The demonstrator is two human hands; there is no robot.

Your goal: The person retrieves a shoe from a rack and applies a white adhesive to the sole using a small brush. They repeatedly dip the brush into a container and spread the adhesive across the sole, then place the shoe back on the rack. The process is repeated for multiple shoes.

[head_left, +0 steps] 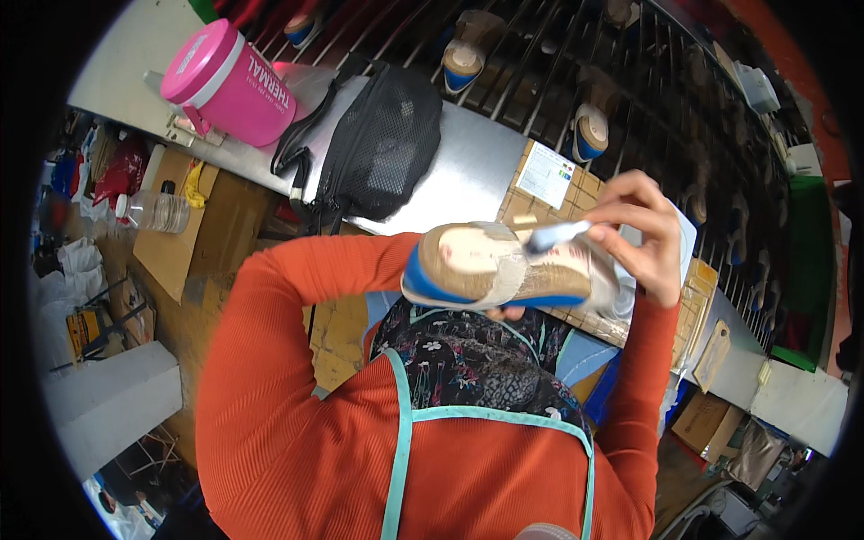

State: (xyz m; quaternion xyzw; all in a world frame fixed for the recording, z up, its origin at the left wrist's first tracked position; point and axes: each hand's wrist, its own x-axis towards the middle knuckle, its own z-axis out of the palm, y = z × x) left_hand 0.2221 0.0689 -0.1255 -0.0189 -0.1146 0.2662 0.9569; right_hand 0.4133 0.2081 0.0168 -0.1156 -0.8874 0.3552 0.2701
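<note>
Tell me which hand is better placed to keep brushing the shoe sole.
Right. The right hand already holds the brush with its tip on the upturned sole of the shoe. The left hand is mostly hidden under the shoe, propping it up, so it looks occupied.

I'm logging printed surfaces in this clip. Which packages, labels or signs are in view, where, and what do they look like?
Paper label: white rectangle with small coloured marks, on the brown tiled board by the metal bench.
Pink jug: cylindrical, white band and dark lettering, lying on the bench's left end.
Cardboard box: brown, open, below the bench at left.
</note>
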